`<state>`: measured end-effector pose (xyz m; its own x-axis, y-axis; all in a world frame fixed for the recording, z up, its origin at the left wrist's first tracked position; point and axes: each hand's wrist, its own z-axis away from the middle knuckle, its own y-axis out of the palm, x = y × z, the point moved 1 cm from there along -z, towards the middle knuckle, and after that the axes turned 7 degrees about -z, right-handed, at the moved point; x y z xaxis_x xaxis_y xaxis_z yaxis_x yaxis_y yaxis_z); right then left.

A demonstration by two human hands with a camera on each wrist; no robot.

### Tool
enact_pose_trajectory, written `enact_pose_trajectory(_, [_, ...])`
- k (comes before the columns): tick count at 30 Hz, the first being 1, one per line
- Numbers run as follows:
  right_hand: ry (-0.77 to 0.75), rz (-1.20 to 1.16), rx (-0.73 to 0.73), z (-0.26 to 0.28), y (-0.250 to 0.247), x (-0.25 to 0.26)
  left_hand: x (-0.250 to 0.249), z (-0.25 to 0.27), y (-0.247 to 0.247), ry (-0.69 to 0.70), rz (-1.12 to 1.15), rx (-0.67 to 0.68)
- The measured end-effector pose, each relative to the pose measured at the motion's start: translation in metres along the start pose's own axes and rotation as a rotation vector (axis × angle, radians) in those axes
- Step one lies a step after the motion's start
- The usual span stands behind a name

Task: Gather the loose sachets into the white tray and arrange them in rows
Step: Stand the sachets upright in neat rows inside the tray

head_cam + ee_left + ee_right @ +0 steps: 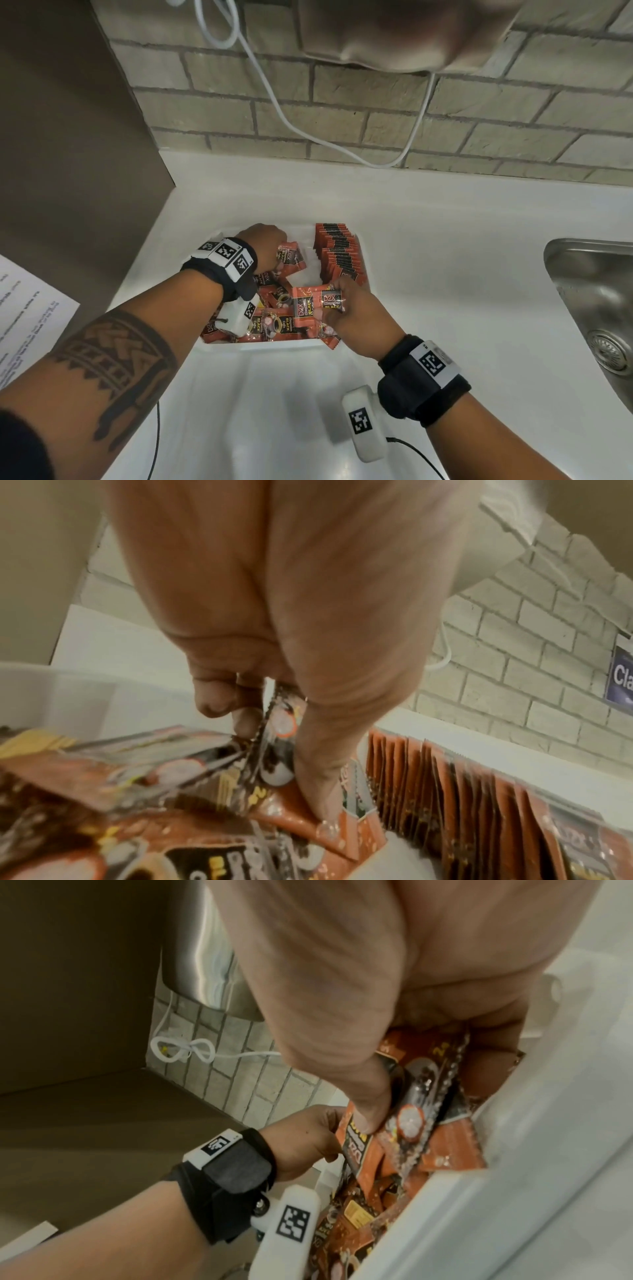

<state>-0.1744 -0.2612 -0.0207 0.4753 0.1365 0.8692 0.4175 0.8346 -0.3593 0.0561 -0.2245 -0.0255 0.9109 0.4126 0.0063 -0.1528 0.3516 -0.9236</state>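
Note:
A white tray [274,344] sits on the white counter. Loose orange-and-black sachets [274,322] lie piled in its left and near part. A row of upright sachets [339,255] stands along its right side, also in the left wrist view as the row [452,777]. My left hand [274,250] is over the tray's far left and pinches one sachet [291,261] by its edge; the left wrist view shows the hand [284,756] with fingers and thumb on the sachet [282,723]. My right hand [342,301] grips a few sachets [322,301] at the tray's near right, thumb [369,1115] pressed on them.
A steel sink [599,301] is set into the counter at the right. A printed paper [24,308] lies at the left below a brown panel [68,137]. A white cable [308,132] hangs along the brick wall under a dispenser [394,31].

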Motion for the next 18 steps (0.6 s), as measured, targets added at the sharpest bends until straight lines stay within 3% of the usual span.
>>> enact_pose_trajectory(6, [-0.037, 0.018, 0.01, -0.001, 0.007, 0.0, 0.007, 0.01, -0.012, -0.066, 0.161, 0.001])
enact_pose_trajectory(11, [-0.064, -0.002, -0.041, -0.003, 0.007, 0.001, 0.021, 0.028, -0.025, -0.158, 0.436, -0.108])
enact_pose_trajectory(14, [-0.102, -0.084, -0.075, -0.006, 0.0, 0.013, 0.03, 0.041, -0.025, -0.164, 0.825, -0.128])
enact_pose_trajectory(18, [-0.176, -0.028, -0.098, -0.014, -0.012, 0.042, 0.019, 0.065, -0.025, -0.084, 1.381, 0.072])
